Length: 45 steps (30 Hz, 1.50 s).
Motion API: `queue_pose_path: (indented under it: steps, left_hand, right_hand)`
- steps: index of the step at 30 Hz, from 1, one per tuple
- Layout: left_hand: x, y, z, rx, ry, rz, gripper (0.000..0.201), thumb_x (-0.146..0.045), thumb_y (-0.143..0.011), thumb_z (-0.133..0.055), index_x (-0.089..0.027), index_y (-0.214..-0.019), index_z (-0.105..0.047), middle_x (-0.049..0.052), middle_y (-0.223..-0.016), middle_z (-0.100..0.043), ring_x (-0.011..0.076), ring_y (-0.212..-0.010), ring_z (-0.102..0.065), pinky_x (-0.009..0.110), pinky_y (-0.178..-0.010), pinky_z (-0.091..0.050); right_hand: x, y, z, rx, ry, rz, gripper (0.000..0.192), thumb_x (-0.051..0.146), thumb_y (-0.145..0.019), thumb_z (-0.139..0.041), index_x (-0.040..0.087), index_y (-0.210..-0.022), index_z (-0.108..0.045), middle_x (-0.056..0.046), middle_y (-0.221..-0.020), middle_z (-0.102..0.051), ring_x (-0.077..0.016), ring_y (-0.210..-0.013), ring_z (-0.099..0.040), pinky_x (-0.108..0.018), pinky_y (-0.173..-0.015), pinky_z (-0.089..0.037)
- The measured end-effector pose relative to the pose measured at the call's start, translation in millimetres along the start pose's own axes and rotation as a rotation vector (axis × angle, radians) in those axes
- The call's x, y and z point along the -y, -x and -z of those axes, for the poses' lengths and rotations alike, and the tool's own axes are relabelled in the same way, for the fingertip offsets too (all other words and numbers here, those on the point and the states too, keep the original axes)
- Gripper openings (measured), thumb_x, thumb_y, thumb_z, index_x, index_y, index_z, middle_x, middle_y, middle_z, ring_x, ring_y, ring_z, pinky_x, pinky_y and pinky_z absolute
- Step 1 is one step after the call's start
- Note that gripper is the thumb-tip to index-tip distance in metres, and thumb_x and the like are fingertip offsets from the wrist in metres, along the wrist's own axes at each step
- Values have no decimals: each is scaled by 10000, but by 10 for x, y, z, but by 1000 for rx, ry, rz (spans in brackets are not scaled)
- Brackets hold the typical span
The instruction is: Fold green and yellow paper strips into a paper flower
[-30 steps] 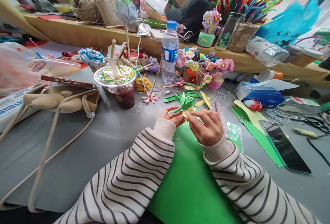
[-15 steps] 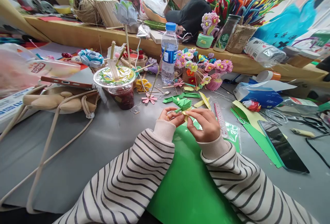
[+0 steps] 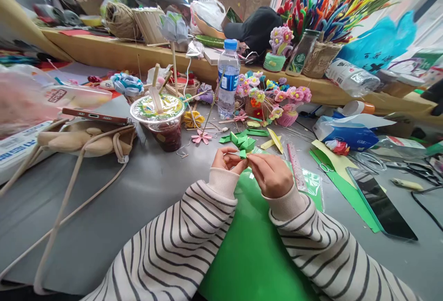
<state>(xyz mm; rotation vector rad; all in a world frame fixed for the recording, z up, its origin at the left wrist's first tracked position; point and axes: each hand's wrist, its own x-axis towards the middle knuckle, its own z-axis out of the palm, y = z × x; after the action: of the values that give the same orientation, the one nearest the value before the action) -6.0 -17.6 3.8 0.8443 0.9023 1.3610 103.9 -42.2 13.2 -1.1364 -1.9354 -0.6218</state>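
A small folded green paper piece point(image 3: 245, 144) with several points is between my two hands at the middle of the table. My left hand point(image 3: 223, 160) pinches it from the left, thumb and fingers closed at its lower end. From the right, my right hand point(image 3: 273, 174) has its fingertips pressed together at the same lower end; they hide exactly what they grip there. Just beyond lie folded green paper strips point(image 3: 258, 132) and crossed yellow paper strips point(image 3: 272, 141). Under both forearms spreads a glossy green sheet point(image 3: 258, 241).
A lidded drink cup point(image 3: 166, 130) and a water bottle point(image 3: 227, 86) stand beyond my hands. To the left lies a beige bag point(image 3: 86, 141). On the right are a pink ruler point(image 3: 296, 167), green paper point(image 3: 353, 195), a phone point(image 3: 384, 206) and black scissors point(image 3: 422, 169).
The green piece has been turned in my fingers, and the yellow paper seen at my right fingertips no longer shows. My right hand's fingers have drawn closer together and curled.
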Motion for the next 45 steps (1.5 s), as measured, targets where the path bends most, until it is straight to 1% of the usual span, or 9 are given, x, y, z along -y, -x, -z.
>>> queue_pose_path:
  steps: [11,17,22,25,28,30,34,41,45]
  left_hand:
    - [-5,15,-15,-8,-39,-52,375,-154,-506,-652,-172,-771,-387,-67,-518,-543,87,-516,-555,228,-555,-454]
    - [-42,35,-17,-17,-99,-120,324,-124,-534,-633,-165,-753,-397,-81,-511,-493,53,-499,-523,173,-525,-435]
    - [-23,25,-23,11,-81,-159,317,-129,-546,-632,-165,-764,-405,-66,-558,-509,54,-540,-536,176,-556,-449]
    - [12,17,-35,-1,-21,-99,348,-166,-519,-661,-164,-748,-399,-51,-612,-526,67,-570,-547,209,-569,-465]
    - [36,-11,-31,-41,50,54,417,-223,-454,-702,-157,-719,-387,-51,-594,-529,75,-541,-548,243,-567,-473]
    - [22,-32,-25,-33,91,147,482,-230,-403,-726,-151,-738,-388,-44,-579,-553,77,-551,-561,241,-599,-470]
    - [-53,-47,-21,-4,201,240,593,-236,-322,-750,-153,-777,-379,-25,-566,-599,95,-556,-582,237,-587,-469]
    - [-63,-30,-1,3,224,232,549,-181,-320,-751,-150,-755,-419,-17,-576,-618,106,-556,-592,242,-588,-475]
    - [-52,-43,4,-1,224,246,540,-176,-325,-753,-145,-768,-446,1,-603,-631,121,-569,-600,264,-611,-480]
  right_hand:
    - [56,-60,10,-23,115,4,108,139,-692,-556,93,-768,-618,-63,-712,-654,-140,-651,-582,-248,-621,-466]
    - [44,-59,-4,-34,55,19,119,122,-690,-555,78,-782,-616,-79,-714,-652,-147,-649,-578,-254,-612,-474]
    - [9,-64,0,-61,11,26,109,107,-666,-578,82,-767,-613,-76,-694,-650,-145,-641,-577,-256,-608,-476]
    - [6,-69,20,-96,55,28,125,95,-646,-597,81,-769,-610,-73,-685,-651,-144,-638,-580,-255,-612,-475]
    - [5,-62,25,-104,110,66,145,95,-639,-604,71,-782,-608,-78,-692,-652,-149,-647,-583,-260,-612,-476]
    - [3,-50,18,-89,135,99,158,101,-635,-609,66,-788,-607,-82,-704,-653,-156,-654,-582,-268,-607,-476]
    - [-1,-22,5,-63,156,149,153,98,-631,-609,66,-780,-612,-81,-700,-654,-161,-652,-578,-276,-598,-477]
    - [-23,-49,36,-18,54,162,109,95,-653,-581,75,-752,-623,-69,-667,-649,-147,-644,-578,-254,-607,-487]
    - [-26,-56,29,1,67,173,142,81,-655,-573,66,-788,-622,-87,-694,-652,-152,-671,-580,-257,-622,-491]
